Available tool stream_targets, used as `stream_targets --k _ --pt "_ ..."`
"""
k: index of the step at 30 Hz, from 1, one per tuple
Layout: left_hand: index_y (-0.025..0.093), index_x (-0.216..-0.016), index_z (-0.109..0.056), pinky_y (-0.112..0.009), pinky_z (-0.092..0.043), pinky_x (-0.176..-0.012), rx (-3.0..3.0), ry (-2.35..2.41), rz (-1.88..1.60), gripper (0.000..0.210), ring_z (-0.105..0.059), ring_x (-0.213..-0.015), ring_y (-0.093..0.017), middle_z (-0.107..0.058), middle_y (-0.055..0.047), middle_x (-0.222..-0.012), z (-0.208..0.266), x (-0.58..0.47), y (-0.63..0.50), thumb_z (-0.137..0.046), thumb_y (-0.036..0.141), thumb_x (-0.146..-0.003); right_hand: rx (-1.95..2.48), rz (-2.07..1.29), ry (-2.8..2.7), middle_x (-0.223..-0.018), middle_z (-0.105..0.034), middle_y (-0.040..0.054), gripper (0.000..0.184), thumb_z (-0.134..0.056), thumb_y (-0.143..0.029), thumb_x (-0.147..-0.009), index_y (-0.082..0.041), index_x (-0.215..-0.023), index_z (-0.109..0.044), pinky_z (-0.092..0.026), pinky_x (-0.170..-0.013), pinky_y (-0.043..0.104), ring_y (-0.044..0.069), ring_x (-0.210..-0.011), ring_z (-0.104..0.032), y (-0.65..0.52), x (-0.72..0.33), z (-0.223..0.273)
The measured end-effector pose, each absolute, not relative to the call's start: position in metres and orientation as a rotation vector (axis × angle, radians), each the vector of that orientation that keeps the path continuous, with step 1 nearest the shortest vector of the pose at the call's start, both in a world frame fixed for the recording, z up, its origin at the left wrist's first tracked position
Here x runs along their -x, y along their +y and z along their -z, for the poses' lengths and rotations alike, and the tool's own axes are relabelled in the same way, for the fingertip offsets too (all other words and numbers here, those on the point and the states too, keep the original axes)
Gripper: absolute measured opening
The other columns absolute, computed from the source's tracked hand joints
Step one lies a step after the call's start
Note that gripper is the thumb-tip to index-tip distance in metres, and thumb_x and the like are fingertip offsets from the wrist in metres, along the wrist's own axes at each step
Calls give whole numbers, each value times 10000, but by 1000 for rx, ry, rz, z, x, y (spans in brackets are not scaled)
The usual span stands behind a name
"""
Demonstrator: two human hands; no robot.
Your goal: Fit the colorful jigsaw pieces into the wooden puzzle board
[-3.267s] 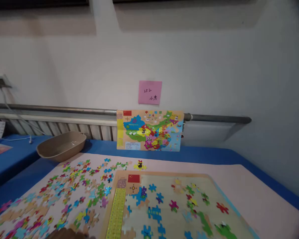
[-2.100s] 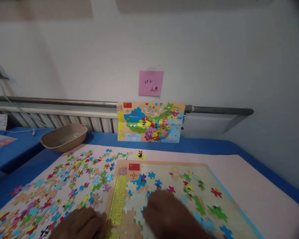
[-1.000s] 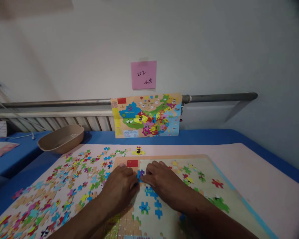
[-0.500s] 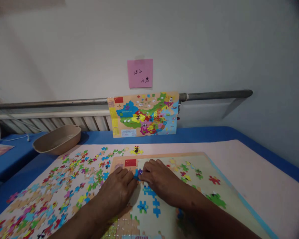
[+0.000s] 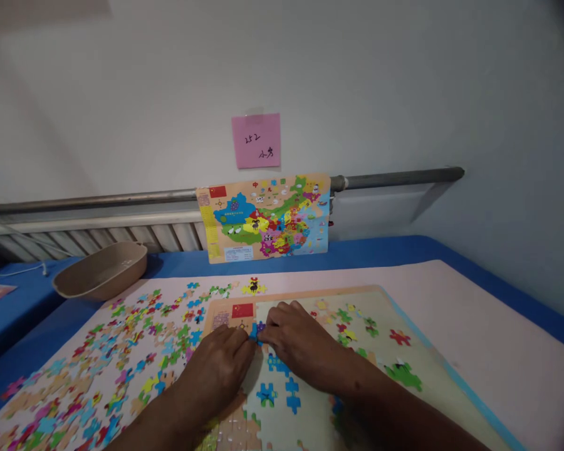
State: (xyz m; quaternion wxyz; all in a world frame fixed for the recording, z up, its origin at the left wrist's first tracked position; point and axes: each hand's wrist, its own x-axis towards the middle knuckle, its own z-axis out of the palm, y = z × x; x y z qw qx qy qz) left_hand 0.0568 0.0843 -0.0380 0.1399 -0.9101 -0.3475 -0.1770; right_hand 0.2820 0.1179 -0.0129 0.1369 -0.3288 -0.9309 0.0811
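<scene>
My left hand [image 5: 219, 360] and my right hand [image 5: 298, 341] meet at the upper left part of a puzzle board [image 5: 310, 382]. Between their fingertips is a blue and purple puzzle piece [image 5: 259, 329], beside the joined section with the red flag [image 5: 242, 311]. Both hands have their fingers drawn together on it; the fingers hide part of it. Just below lie a blue lettered strip of pieces [image 5: 277, 364], a blue piece with a dark mark [image 5: 266, 394] and a pair of joined blue pieces [image 5: 292, 396]. Joined orange pieces [image 5: 237, 429] fill the lower left corner.
Many loose puzzle pieces [image 5: 89, 376] spread over the pink sheet to the left. More pieces, including a red one [image 5: 399, 337] and a green cluster [image 5: 403, 374], lie on the board's right. A reference map [image 5: 263, 219] leans at the back, near a brown tray [image 5: 101, 272].
The view has shifted slightly. Both hands stay at the same spot, with the left fingers moved a little around the blue and purple piece.
</scene>
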Motion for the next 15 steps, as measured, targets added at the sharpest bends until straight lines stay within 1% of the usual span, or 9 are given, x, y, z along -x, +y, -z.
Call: stream_targets --k 5,9,12,15 --pt "177 -905 -574 -383 -521 -652 2672 -955 473 275 -590 -714 -228 -635 -47 -814 34 -58 82 -575 8 -688 928 -212 -2690 -996 -574 34 185 -513 -238 -1084 -223 -988 -671 -289 -814 362 213 -944 -454 117 -281 13" --pt "164 -983 -584 -416 -535 -681 2706 -959 427 395 -614 -750 -251 -658 -56 -861 31 -58 81 -606 60 -603 903 -156 -2727 -982 -567 38 132 -554 -212 -1062 -235 -1019 -676 -274 -787 376 220 -938 -456 117 -280 12" --pt "169 -1018 -570 -433 -531 -715 2717 -956 401 426 -619 -776 -261 -661 -58 -889 33 -57 82 -635 98 -603 921 -174 -2728 -983 -570 37 113 -570 -206 -1052 -230 -1024 -676 -271 -786 377 221 -939 -461 117 -280 11" --pt "183 -1000 -556 -404 -507 -700 2677 -916 446 334 -604 -749 -242 -645 -49 -857 37 -56 84 -624 78 -690 939 -239 -2707 -990 -574 36 138 -546 -213 -1063 -232 -1034 -679 -274 -793 373 218 -945 -469 118 -281 11"
